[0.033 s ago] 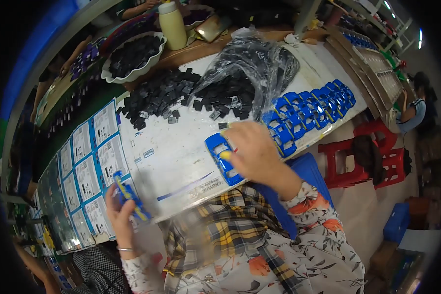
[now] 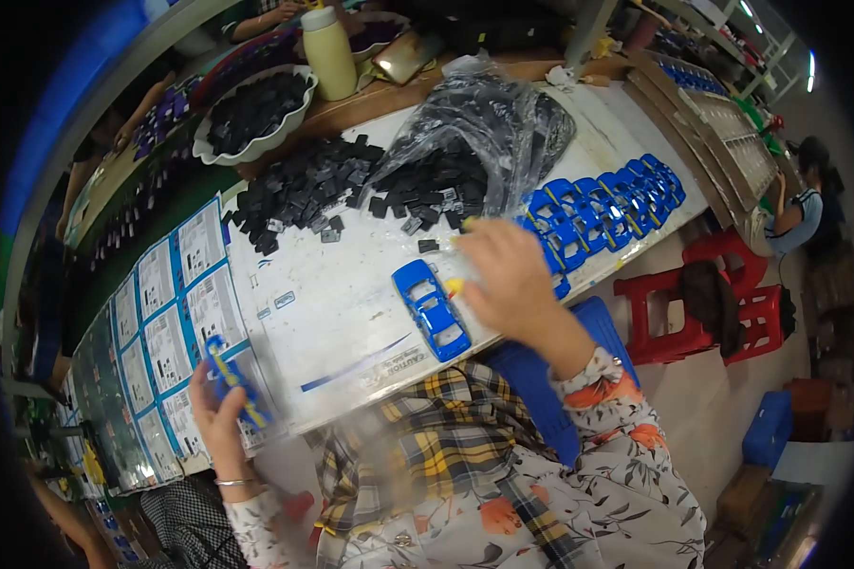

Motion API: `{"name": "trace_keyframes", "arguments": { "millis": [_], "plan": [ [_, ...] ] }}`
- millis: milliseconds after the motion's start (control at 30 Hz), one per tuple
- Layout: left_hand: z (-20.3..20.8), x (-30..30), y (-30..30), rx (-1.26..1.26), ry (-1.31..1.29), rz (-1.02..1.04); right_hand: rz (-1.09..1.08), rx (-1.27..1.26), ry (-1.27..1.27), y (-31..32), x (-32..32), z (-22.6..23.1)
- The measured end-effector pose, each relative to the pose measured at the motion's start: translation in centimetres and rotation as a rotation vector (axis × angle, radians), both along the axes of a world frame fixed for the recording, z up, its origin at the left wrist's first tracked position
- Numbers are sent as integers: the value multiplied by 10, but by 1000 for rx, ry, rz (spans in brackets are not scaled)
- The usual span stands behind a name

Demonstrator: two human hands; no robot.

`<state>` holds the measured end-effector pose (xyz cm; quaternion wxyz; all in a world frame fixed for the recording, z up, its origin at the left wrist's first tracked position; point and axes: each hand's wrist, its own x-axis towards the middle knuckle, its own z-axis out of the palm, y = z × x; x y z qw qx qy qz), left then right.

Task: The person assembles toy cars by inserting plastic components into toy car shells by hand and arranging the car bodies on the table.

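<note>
My left hand is closed around a blue toy car body with a yellow strip on it, held at the table's near edge. Yellow covers sit on fingertips of my right hand. Its fingers are apart and hold nothing, just right of a single blue toy car shell with open window gaps. That shell lies by itself on the white tabletop. To the right, a close-packed row of blue car shells with yellow strips runs along the table, partly behind my right hand.
Small black flat pieces lie heaped at the far side, with more under a clear plastic bag. A scalloped bowl holds black pieces beside a pale yellow bottle. Printed sheets cover the left side. Red stools stand right.
My right hand has come off the single car shell and shifted right, toward the row. My left hand has moved slightly left with its car body.
</note>
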<state>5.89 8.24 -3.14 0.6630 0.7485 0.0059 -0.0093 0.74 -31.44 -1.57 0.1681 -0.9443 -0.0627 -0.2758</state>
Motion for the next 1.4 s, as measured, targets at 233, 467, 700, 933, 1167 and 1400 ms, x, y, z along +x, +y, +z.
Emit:
{"name": "trace_keyframes", "arguments": {
  "millis": [233,467,700,933,1167,1400],
  "plan": [
    [-41,48,144,706,-20,258,-566,-97,154,-157,-11,-29],
    [-6,40,70,1517,-159,206,-576,-12,283,-173,-14,-37],
    [3,-4,-133,957,-659,-475,-521,24,252,-150,-25,-38],
    [-6,-27,-215,758,-776,-645,-381,18,194,-111,-41,-39],
    [-11,-35,-210,775,-751,-616,-240,-48,177,-74,-46,-33],
    [-20,-33,-155,733,-728,-489,-76,-28,108,-17,-50,-34]
  ]
}}
